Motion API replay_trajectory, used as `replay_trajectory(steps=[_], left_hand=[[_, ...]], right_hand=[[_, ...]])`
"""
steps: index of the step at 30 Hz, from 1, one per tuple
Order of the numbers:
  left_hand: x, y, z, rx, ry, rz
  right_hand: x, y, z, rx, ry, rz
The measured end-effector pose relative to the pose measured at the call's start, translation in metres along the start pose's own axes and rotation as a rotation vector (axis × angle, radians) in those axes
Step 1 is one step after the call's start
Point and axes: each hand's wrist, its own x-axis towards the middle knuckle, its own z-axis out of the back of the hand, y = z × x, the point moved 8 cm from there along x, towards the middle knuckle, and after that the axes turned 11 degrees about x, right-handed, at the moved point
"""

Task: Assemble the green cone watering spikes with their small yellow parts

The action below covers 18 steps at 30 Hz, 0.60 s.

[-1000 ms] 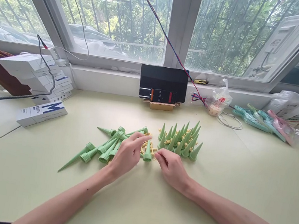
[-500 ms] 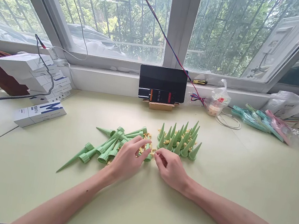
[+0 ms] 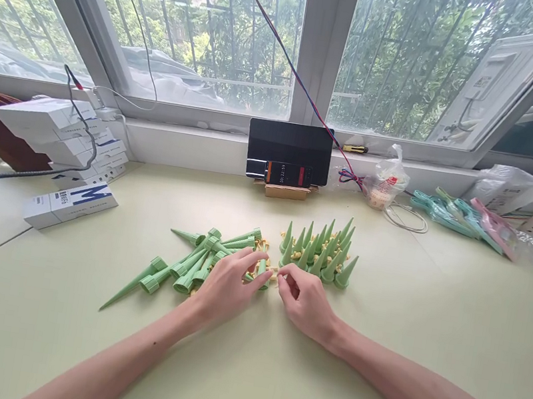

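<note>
My left hand (image 3: 233,282) is at the right end of a loose pile of green spikes (image 3: 190,262), thumb and fingers apart around a green piece (image 3: 262,273) beside small yellow parts (image 3: 264,246). Just right of it, my right hand (image 3: 304,296) has its thumb and forefinger pinched; what they hold, if anything, is too small to make out. Behind the right hand several green cones (image 3: 321,248) stand upright in rows, points up, with yellow pieces among them.
White boxes (image 3: 70,205) lie at the left. A phone (image 3: 288,174) leans on a black panel (image 3: 291,139) at the back, above a cardboard piece (image 3: 286,192). Further right are a bagged cup (image 3: 386,185), a coiled cable (image 3: 406,217) and teal and pink items (image 3: 465,221).
The left thumb and fingers have shifted slightly at the green piece. My right hand is almost where it was. The whole view has tilted a little.
</note>
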Motion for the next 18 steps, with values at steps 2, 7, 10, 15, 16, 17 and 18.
replay_trajectory(steps=[2,7,10,15,16,17,18], left_hand=[[-0.0003,-0.0017,0.001,0.008,0.009,-0.007],[-0.0002,-0.0055,0.0011,0.036,0.051,-0.019],[0.0,-0.0068,-0.0008,0.036,0.076,-0.029],[-0.0006,-0.0084,-0.0043,0.015,0.099,-0.078],[-0.0007,-0.0086,-0.0046,0.014,0.104,-0.086],[-0.0007,-0.0088,-0.0048,0.016,0.11,-0.093],[-0.0008,-0.0089,-0.0051,0.02,0.121,-0.096]], right_hand=[[0.0,-0.0016,0.0012,0.013,-0.008,-0.007],[-0.0005,-0.0034,0.0053,0.004,-0.06,0.011],[-0.0014,-0.003,0.0043,0.003,-0.06,0.024],[-0.0016,-0.0027,0.0037,0.001,-0.057,0.017],[-0.0014,-0.0025,0.0037,0.001,-0.056,0.017],[-0.0012,-0.0022,0.0037,0.002,-0.054,0.017],[-0.0011,-0.002,0.0036,0.003,-0.052,0.017]])
